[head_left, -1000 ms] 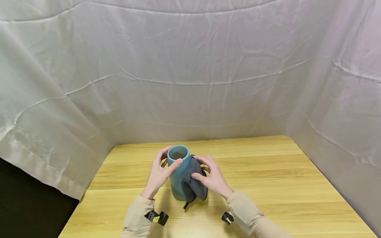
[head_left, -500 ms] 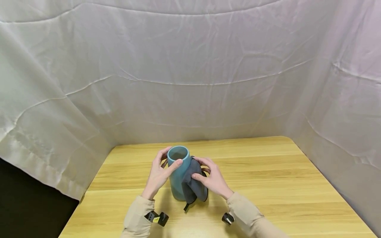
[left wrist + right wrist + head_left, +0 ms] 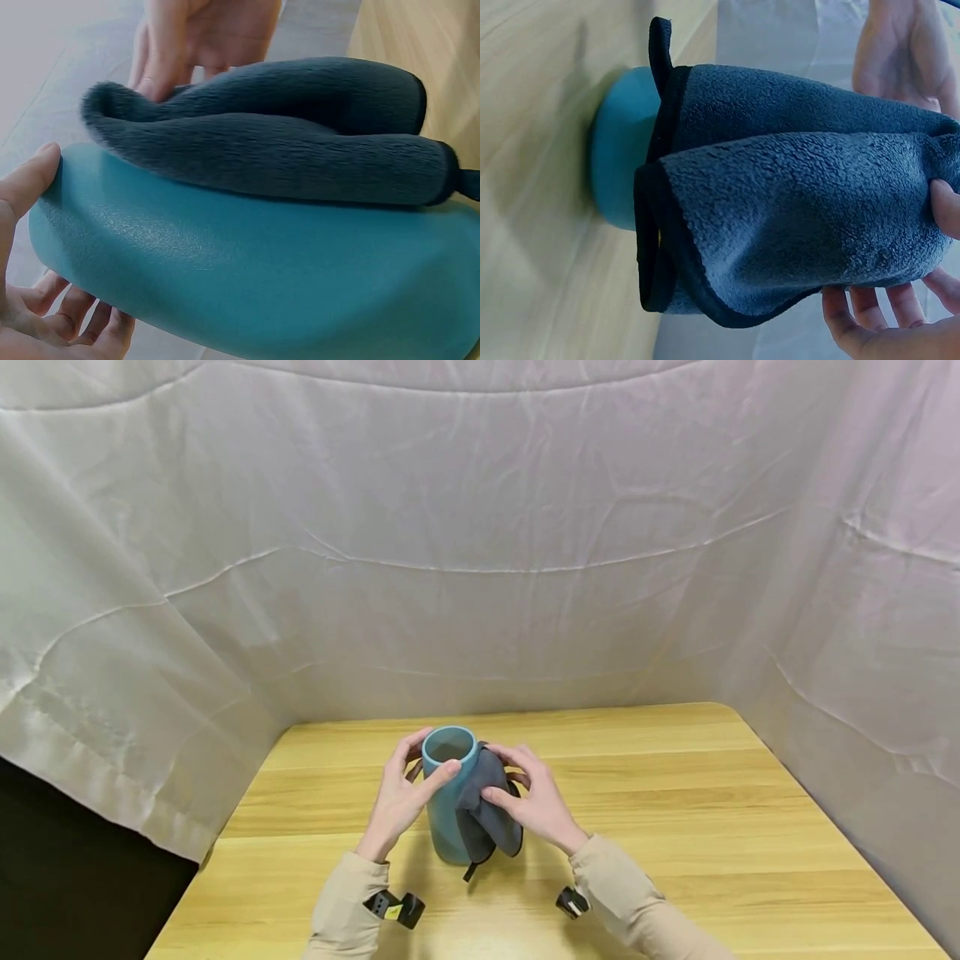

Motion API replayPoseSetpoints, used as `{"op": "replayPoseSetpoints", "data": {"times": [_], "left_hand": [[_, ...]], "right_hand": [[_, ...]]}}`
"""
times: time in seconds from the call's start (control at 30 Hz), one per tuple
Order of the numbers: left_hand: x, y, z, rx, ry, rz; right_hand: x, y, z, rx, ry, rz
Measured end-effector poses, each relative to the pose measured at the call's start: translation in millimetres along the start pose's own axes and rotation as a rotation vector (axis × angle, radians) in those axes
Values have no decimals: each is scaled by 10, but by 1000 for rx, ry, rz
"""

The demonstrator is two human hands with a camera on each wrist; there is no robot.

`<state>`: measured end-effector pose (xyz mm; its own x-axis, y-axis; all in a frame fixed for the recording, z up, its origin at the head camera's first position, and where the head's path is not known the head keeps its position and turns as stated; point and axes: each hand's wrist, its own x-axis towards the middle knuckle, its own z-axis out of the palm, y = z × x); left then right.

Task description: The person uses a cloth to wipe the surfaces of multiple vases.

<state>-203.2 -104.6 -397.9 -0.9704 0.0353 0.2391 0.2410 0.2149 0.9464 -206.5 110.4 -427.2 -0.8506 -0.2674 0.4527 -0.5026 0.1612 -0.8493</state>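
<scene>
Fingers of the left hand [image 3: 396, 802] are curled round the upper part of the blue vase [image 3: 444, 818], with the thumb laid at the near side of its rim. Between the thumb and fingers of the right hand [image 3: 538, 803], a dark grey cloth [image 3: 487, 802] is pinched and held to the vase's right side. The vase is stood upright on the wooden table [image 3: 675, 827], its mouth turned upward and uncovered. Its right flank is covered by the cloth from near the rim almost down to the base, where some blue is left bare; from the cloth's lower edge a small black loop [image 3: 658, 54] is hung, near the vase's foot. How hard the cloth is pressed cannot be told.

Wiping of the vase's outer wall is judged to be the step in hand, with the vase steadied by the left hand. For the next move, the cloth would need to be laid flat against the vase and drawn along its side, and the left hand's hold to be made firm enough that the vase is not tipped.
</scene>
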Motion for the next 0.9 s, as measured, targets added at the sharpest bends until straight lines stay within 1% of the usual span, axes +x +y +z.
{"op": "replayPoseSetpoints", "data": {"times": [0.13,0.23,0.4,0.5,0.67,0.8,0.9], "left_hand": [[5,4,-9,6,1,3],[7,2,-26,6,-8,6],[21,0,-69,-18,-41,5],[42,-12,-106,-29,-79,12],[78,-40,-193,-75,-178,17],[103,-54,-261,-105,-258,-12],[109,-47,-290,-113,-297,-40]], "right_hand": [[-45,54,-6,-22,-39,82],[-74,105,-12,-23,-66,123],[-97,181,-13,-24,-79,126],[-100,216,-13,-32,-81,117],[-102,252,-21,-37,-94,101],[-103,259,-26,-32,-103,94],[-102,259,-25,-27,-109,96]]}}
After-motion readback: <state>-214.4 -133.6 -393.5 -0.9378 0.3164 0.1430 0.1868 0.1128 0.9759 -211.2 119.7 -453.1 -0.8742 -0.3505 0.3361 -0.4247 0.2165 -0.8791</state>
